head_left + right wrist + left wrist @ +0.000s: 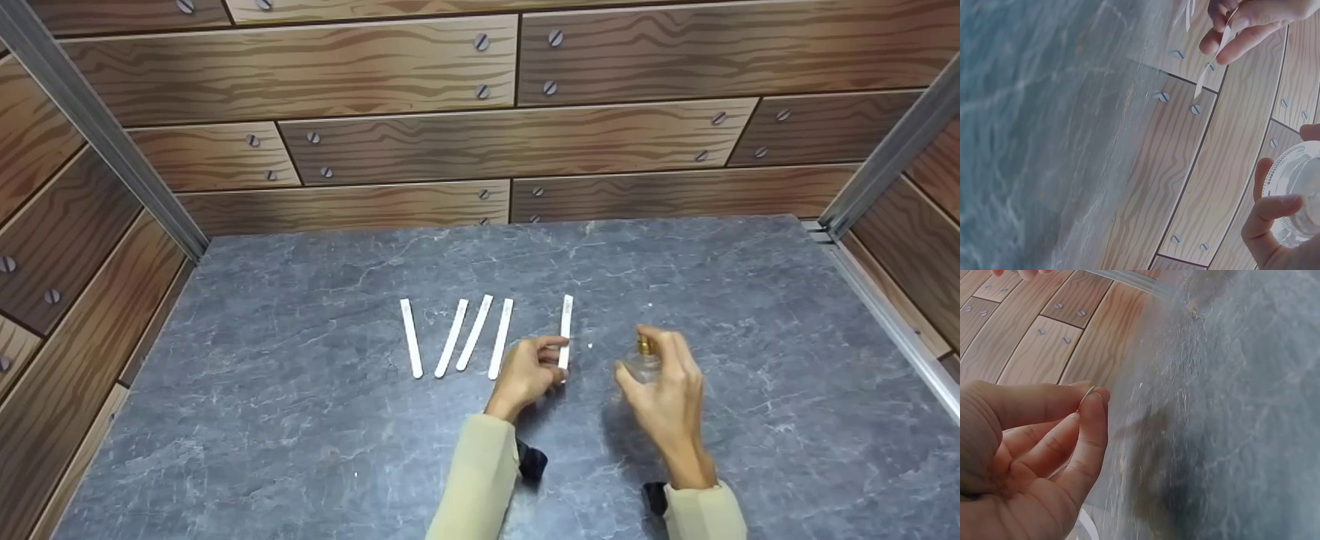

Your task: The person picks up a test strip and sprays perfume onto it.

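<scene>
My left hand (529, 371) pinches a white paper test strip (567, 319) near its lower end, between thumb and fingers. In the left wrist view the strip shows edge-on as a thin line at the fingertips. To the right, my right hand (671, 397) holds a clear glass perfume bottle (642, 367) with a gold spray top (646, 346). A finger lies over that top while the thumb supports the glass from below. The bottle's round ridged base (1282, 191) faces the right wrist camera. Between strip and bottle is a short gap.
Several more white strips (451, 339) lie side by side on the grey marbled table (315, 442), left of my left hand. Wood-patterned panels (405, 150) wall the back and sides, with metal rails (885, 142) at the corners. Dark wrist straps (532, 460) show at the sleeves.
</scene>
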### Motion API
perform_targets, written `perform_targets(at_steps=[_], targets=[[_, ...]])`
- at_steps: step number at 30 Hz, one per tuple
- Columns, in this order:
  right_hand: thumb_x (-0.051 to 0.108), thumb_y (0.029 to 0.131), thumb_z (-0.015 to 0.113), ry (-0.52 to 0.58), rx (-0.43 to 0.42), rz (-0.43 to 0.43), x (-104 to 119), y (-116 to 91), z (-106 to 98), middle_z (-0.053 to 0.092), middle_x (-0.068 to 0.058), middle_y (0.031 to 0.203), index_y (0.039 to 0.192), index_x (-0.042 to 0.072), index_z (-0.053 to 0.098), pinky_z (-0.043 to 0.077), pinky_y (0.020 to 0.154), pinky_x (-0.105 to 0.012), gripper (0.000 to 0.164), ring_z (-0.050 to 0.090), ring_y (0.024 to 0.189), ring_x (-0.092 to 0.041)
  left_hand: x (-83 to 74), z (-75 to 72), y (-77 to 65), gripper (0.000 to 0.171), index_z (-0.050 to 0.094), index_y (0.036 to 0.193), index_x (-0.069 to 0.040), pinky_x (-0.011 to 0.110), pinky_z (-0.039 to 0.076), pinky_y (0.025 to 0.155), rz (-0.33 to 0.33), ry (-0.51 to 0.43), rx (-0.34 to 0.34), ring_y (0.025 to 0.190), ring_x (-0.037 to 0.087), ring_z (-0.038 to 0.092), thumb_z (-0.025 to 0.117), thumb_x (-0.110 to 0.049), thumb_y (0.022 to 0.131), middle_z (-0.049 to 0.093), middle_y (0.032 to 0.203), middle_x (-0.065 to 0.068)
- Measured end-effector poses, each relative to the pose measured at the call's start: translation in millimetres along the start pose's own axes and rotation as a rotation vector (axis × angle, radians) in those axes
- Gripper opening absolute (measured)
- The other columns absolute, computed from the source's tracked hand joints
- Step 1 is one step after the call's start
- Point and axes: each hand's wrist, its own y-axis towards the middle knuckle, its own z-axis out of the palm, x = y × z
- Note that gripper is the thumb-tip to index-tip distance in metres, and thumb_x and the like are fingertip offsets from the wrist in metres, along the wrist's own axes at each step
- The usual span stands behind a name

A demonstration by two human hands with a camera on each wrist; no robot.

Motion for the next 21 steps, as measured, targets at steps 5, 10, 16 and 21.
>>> perform_targets(at_steps=[5,10,16,21], targets=[[-0.013,0.059,0.081,-0.001,0.013,0.010,1,0,0,0.064,-0.019,0.091,0.108,-0.004,0.064,0.052,0.065,-0.053,0.053,0.062,0.075,-0.036,-3.6,5.3,7.8,0.045,0.069,0.122,0.003,0.017,0.049,0.055,-0.026,0.090,-0.012,0.066,0.009,0.065,0.066,0.018,0.080,0.076,0.087,0.009],[-0.014,0.058,0.082,0.002,0.014,0.008,1,0,0,0.064,-0.018,0.090,0.108,-0.004,0.064,0.053,0.063,-0.052,0.054,0.062,0.073,-0.036,-5.0,11.8,16.1,0.043,0.071,0.121,0.001,0.014,0.043,0.052,-0.050,0.145,-0.031,0.061,0.006,0.061,0.068,0.016,0.082,0.074,0.078,0.005],[-0.013,0.059,0.081,0.008,0.016,0.006,1,-1,0,0.064,-0.018,0.089,0.108,-0.004,0.064,0.053,0.062,-0.051,0.052,0.062,0.072,-0.035,-3.4,16.4,22.8,0.042,0.070,0.121,0.006,0.014,0.041,0.053,-0.018,0.177,-0.007,0.059,0.003,0.052,0.063,0.018,0.081,0.070,0.075,0.005],[-0.014,0.059,0.082,0.002,0.027,0.017,2,0,1,0.064,-0.018,0.090,0.108,-0.004,0.063,0.054,0.061,-0.050,0.053,0.062,0.072,-0.035,-3.1,20.4,24.4,0.048,0.064,0.128,0.008,0.019,0.051,0.051,-0.102,0.041,0.035,0.053,0.008,0.053,0.053,0.022,0.083,0.064,0.075,0.007]])
